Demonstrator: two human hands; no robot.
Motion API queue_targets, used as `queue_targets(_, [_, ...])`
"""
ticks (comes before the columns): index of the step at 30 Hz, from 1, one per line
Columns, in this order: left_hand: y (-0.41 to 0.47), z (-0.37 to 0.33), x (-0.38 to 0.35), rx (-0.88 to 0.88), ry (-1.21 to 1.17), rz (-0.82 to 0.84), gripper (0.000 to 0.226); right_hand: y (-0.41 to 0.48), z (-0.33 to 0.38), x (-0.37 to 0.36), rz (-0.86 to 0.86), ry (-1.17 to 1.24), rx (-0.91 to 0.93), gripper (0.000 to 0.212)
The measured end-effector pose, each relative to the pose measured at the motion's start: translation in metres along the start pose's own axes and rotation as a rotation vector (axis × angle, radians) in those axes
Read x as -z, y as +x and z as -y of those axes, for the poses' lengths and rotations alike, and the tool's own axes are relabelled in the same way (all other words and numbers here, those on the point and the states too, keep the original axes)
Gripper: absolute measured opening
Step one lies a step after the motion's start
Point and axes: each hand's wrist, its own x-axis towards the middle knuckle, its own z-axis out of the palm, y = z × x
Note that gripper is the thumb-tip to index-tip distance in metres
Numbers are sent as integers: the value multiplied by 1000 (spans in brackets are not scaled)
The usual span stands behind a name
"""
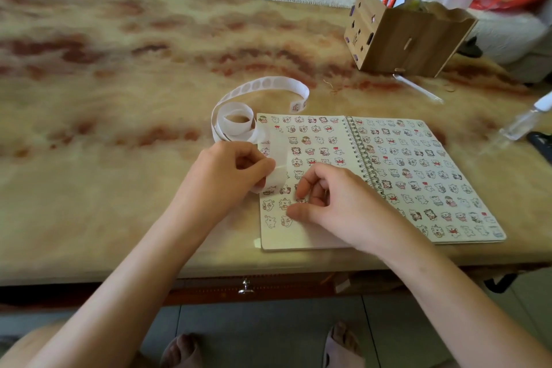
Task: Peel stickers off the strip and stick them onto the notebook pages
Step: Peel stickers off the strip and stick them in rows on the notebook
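Left hand point(230, 170): thumb and curled fingers pinch the strip point(268, 83) at the notebook's point(298, 240) left edge. The held length bends over the page margin. The rest runs back from the grip into a loose coil on the table point(119, 128), just behind the hand, with a free end arcing beyond it. Right hand point(337, 200): on the lower left page, fingers curled, thumb and forefinger tips close together. A small sticker point(301, 200) shows between them, on or just above the paper. Cannot tell whether it is pinched or only touched. Notebook lies open and flat, both pages covered in rows of stickers. The bottom of the left page is blank.
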Motion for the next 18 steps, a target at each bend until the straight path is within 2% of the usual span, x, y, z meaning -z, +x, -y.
queue_targets(3, [0,-1,1,-5,-46,-9,18,2,-2,3,10,69,17,16])
queue_targets(5, [0,-4,2,-33,-136,-33,17,2,-1,4,-27,248,62,11])
queue_targets(11, [2,-10,4,-92,-369,-78,18,6,8,-3,-303,570,262,15])
queue_targets(18, [1,-11,3,-79,-456,-56,19,11,11,-8,-324,638,288,14])
